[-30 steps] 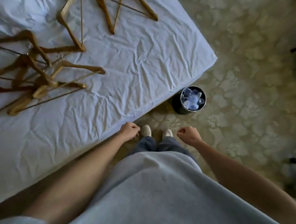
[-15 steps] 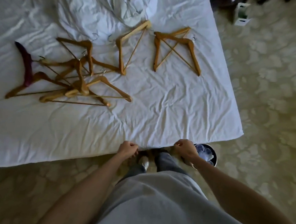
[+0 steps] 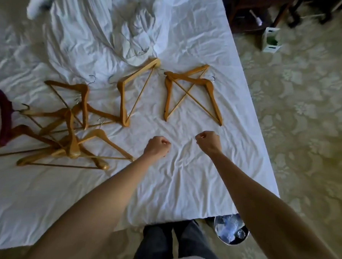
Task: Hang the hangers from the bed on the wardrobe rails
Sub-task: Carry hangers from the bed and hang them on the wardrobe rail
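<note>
Several wooden hangers lie on the white bed (image 3: 183,189). A crossed pair of hangers (image 3: 190,90) rests nearest the right edge, a single light hanger (image 3: 126,95) beside it, and a tangled pile of hangers (image 3: 66,135) with a dark purple hanger (image 3: 4,116) on the left. My left hand (image 3: 157,146) and my right hand (image 3: 208,140) hover over the sheet just short of the crossed pair, both loosely fisted and holding nothing. No wardrobe rail is in view.
A crumpled white duvet (image 3: 116,27) lies at the far side of the bed. A small round bin (image 3: 231,229) with plastic inside stands on the patterned carpet by my feet. Dark furniture (image 3: 251,14) and a small white box (image 3: 271,39) stand at the upper right.
The view has swung up over the bed and closer to it. Both arms have stretched forward from near my legs to above the sheet, the fists staying closed.
</note>
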A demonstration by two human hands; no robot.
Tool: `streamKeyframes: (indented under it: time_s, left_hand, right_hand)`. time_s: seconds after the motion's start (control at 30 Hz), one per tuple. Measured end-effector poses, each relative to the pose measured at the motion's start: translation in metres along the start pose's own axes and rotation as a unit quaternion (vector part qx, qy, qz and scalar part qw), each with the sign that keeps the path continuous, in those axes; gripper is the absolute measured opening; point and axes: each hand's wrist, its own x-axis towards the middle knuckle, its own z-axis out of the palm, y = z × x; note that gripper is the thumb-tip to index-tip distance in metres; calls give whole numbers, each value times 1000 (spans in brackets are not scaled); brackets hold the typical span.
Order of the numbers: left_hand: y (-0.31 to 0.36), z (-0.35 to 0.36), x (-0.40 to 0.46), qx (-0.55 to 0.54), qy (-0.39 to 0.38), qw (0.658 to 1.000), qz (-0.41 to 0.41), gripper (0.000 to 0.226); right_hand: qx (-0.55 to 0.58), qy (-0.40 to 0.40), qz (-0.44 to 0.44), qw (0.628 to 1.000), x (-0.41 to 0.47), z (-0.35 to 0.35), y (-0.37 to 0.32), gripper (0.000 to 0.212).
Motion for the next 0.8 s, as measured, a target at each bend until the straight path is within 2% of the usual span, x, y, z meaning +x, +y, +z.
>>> streamKeyframes:
  time_s: [0.07,0.2,0.47,0.6,0.7,0.8]
  left_hand:
    - [19,-7,38,15,12,1000,4,17]
    - [45,-16,109,38,47,998,-10,35]
    - [66,-18,240,118,75,990,-33,27]
    - [76,-14,295,183,112,977,-16,27]
    - [79,-6,332,236,117,965,-4,41]
    - [82,7,364,258,124,958,-10,53]
  right_hand:
    - [4,16,18,1000,32,-1,-11,21]
    - [-4,45,49,998,95,-4,-21,15]
    - [-49,106,118,986,240,-9,-6,25]
    - [-52,119,114,985,303,0,12,37]
    - [-52,128,98,986,336,19,20,47]
    - [-47,147,92,984,353,32,29,44]
